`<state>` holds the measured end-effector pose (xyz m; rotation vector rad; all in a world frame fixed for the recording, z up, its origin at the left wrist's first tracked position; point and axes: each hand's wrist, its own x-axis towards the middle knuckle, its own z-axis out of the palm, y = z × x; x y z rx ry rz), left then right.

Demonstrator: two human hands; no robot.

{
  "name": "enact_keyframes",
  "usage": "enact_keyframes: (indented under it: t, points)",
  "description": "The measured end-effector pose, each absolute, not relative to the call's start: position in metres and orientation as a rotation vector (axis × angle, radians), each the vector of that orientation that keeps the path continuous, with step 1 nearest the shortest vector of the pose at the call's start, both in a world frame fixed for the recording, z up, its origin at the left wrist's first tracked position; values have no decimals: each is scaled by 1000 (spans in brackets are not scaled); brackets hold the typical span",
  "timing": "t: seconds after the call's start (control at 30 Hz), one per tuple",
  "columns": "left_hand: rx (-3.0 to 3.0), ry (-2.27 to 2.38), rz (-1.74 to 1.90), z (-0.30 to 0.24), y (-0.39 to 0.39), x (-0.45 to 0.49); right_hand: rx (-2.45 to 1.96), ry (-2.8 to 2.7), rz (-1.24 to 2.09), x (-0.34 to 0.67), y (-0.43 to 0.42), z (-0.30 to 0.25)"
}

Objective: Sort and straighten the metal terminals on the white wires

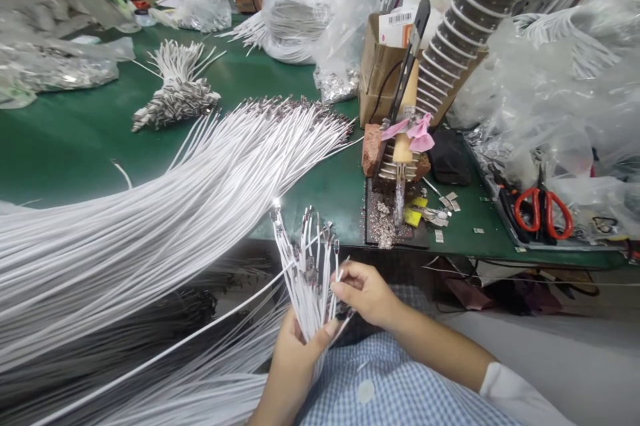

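My left hand (pixel 300 353) is wrapped round a bunch of white cables (pixel 311 293) above my lap, their metal-tipped ends pointing up. At the right side of that bunch, the thumb and fingers of my right hand (pixel 363 289) pinch one of the white cables near its end. A large sheaf of white cables (pixel 200 206) stretches over the table edge to the left, its dark connector ends lying on the green tabletop. More cables hang below the edge, in shadow.
A soldering iron (pixel 403 139) stands point-down over a dark solder-littered plate (pixel 400 229). Behind it are a cardboard box (pixel 375 73) and a ribbed hose (pixel 465 26). Red-handled scissors (pixel 543 213) lie in a tray at the right. A smaller cable bundle (pixel 177 89) and plastic bags (pixel 295 16) sit farther back.
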<state>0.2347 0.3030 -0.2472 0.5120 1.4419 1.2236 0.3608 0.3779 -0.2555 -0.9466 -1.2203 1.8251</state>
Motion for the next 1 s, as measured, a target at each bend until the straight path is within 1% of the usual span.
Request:
enact_keyframes:
  t: [0.33, 0.57, 0.63, 0.8, 0.9, 1.0]
  points:
    - [417, 1402, 1255, -249, 301, 237, -928, -1247, 1820, 364, 377, -254]
    - [495, 1375, 1241, -261, 297, 229, -850, -1429, 1694, 370, 380, -249]
    - [477, 1355, 1239, -260, 297, 229, -815, -1405, 1730, 371, 379, -251]
    - [420, 1340, 1248, -256, 298, 230, -775, -1197, 1987, 375, 376, -261]
    - [427, 1341, 1257, -257, 298, 230, -769, -1151, 2007, 374, 376, -262]
    - [420, 1358, 1250, -254, 299, 233, -874, -1116, 1916, 370, 378, -258]
